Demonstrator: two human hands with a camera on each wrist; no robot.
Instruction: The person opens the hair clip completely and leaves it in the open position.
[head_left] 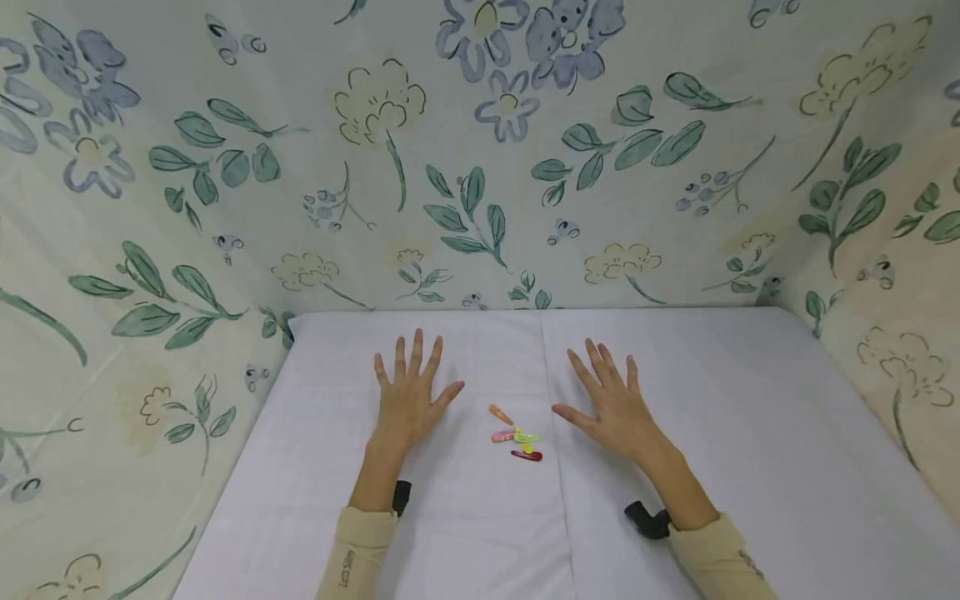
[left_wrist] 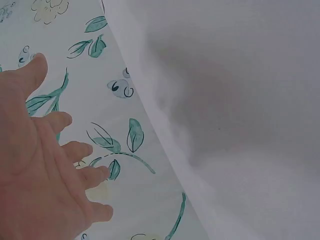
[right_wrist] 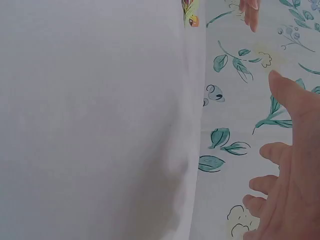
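Several small snap hair clips lie in a loose group near the middle of the white-covered table. In the head view an orange clip (head_left: 501, 414) is farthest back, a pink clip (head_left: 503, 436) and a yellow-green clip (head_left: 528, 437) overlap in front of it, and a dark red clip (head_left: 527, 456) is nearest. My left hand (head_left: 407, 404) is to the left of them, palm down, fingers spread and holding nothing. To their right, my right hand (head_left: 617, 412) is likewise spread, with its thumb toward the clips. A colourful bit of the clips (right_wrist: 190, 15) shows at the top of the right wrist view.
White cloth (head_left: 465, 533) covers the table, with a crease running front to back. Floral fabric (head_left: 480, 217) stands behind it and along both sides. A black wrist mount (head_left: 648, 520) sits by the right cuff, another black piece (head_left: 402, 497) by the left.
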